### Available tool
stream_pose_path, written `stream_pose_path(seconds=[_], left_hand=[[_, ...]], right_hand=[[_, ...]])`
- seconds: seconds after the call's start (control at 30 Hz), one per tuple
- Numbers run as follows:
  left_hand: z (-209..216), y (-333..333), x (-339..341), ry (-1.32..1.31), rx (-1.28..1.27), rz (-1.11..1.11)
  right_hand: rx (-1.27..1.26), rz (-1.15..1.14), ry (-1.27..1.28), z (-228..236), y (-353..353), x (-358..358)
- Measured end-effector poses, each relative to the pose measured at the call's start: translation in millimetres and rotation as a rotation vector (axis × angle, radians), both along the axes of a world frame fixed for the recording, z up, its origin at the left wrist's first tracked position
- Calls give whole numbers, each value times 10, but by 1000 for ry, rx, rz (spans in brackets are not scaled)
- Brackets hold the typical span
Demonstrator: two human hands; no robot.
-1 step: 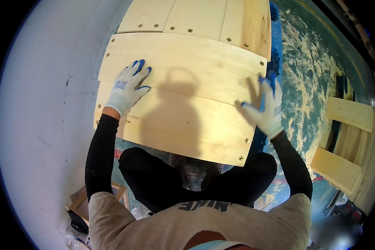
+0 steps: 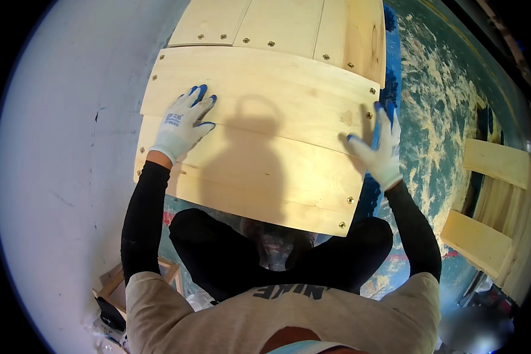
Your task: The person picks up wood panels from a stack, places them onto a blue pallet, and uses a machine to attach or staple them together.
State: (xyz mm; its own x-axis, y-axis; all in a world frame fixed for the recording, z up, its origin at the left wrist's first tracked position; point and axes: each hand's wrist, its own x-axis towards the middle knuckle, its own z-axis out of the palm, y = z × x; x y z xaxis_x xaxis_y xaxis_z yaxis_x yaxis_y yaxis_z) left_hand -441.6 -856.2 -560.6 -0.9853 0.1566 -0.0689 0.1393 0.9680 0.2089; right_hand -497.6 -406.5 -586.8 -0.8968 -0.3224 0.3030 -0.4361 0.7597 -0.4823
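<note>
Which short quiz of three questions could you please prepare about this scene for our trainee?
1. True or false: the left grip lies on the light wooden panel.
2. Which colour are the glove fingertips? (a) red (b) blue (c) yellow
3. Fill in: seen from the person, the right grip is near the panel's ____ edge.

Key: 1 true; 2 b; 3 right.

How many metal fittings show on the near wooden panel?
8 along the near panel's side edges: upper left pair, lower left pair, upper right pair, lower right pair. The left hand or right hand may hide more.
</note>
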Motion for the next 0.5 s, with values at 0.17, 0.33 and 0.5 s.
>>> stream_pose_path(seconds=[0.17, 0.33, 0.5], left_hand=[[-27, -21, -22, -6, 38, -12], [-117, -488, -223, 265, 1, 409], [-544, -1009, -314, 137, -21, 700]], right_hand=[[-323, -176, -285, -502, -13, -88], [-246, -210, -273, -537, -56, -116], [-315, -233, -290, -548, -115, -38]])
